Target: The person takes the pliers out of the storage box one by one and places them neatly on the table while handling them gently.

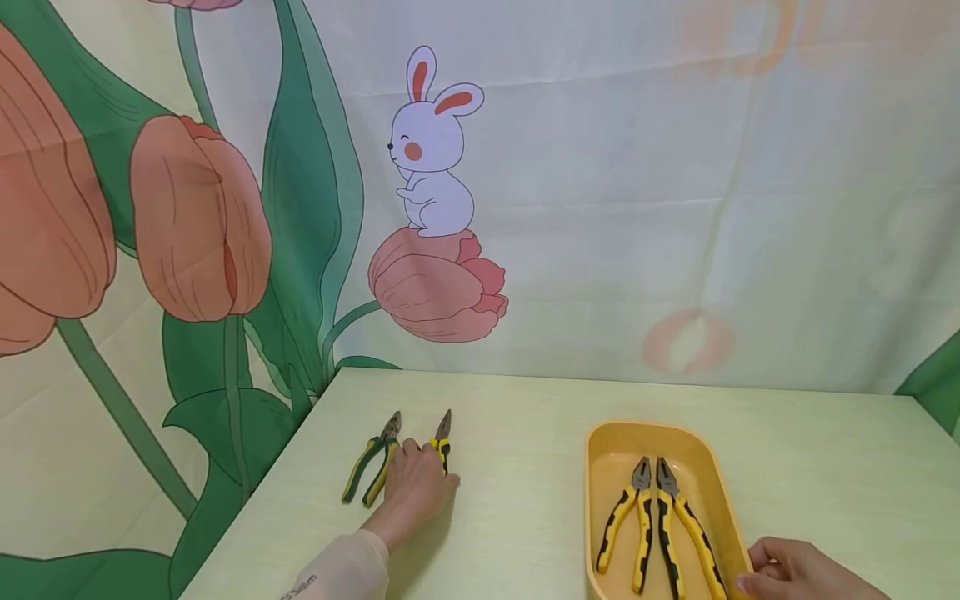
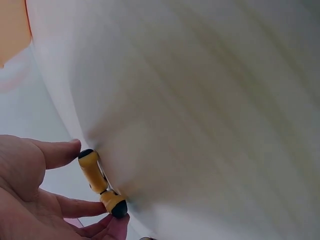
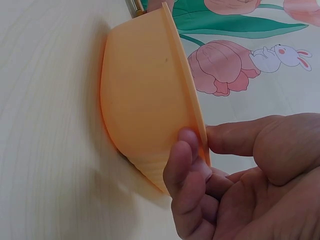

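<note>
Left fingers [image 2: 82, 207] pinch yellow-black pliers [image 1: 443, 440] — right fingers [image 3: 184, 205] grip the yellow tray rim [image 3: 187, 75]

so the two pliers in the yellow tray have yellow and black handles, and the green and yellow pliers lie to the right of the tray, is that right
Not quite: the green and yellow pliers lie to the left of the yellow tray, as the head view shows. The two pliers in it do have yellow and black handles.

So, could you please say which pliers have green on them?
The green and yellow handled pliers, leftmost on the pale table; the yellow and black pliers at the left hand and both pairs in the oblong yellow tray lack green.
</note>
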`<state>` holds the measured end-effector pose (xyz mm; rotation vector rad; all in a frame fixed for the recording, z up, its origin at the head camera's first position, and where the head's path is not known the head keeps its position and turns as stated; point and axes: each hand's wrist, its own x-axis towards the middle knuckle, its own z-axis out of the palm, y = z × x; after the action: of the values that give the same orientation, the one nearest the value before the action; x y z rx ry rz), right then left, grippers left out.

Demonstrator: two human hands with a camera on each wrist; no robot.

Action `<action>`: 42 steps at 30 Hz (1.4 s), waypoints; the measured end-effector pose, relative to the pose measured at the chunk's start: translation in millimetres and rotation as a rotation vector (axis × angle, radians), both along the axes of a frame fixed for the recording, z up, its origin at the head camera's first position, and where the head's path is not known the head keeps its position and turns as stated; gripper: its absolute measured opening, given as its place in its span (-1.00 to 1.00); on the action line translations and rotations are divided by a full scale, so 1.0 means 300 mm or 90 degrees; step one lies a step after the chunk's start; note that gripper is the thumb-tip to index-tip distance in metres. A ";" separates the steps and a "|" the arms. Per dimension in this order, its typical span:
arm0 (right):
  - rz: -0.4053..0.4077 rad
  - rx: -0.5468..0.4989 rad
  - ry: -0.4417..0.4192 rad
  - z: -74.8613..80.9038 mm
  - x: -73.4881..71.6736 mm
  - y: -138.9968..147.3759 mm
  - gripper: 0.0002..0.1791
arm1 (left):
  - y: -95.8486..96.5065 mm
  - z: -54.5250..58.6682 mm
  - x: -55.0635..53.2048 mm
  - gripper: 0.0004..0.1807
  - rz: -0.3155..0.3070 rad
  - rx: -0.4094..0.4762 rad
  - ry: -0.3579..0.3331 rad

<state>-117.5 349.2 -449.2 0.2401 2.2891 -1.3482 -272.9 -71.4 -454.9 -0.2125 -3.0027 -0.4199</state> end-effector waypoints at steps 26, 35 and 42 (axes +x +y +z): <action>0.007 -0.004 0.004 0.010 0.003 -0.002 -0.83 | -0.002 0.013 -0.005 -0.56 -0.007 -0.033 -0.007; 0.019 -0.011 0.008 0.008 0.002 0.005 -0.82 | -0.006 0.024 -0.009 -0.53 0.000 -0.019 -0.038; 0.016 -0.009 0.004 0.010 0.001 0.003 -0.83 | -0.009 0.020 -0.016 -0.42 0.003 -0.037 -0.037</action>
<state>-117.3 350.2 -446.4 0.2010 2.2791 -1.3546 -277.6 -74.0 -448.7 -0.2005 -3.0752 -0.3441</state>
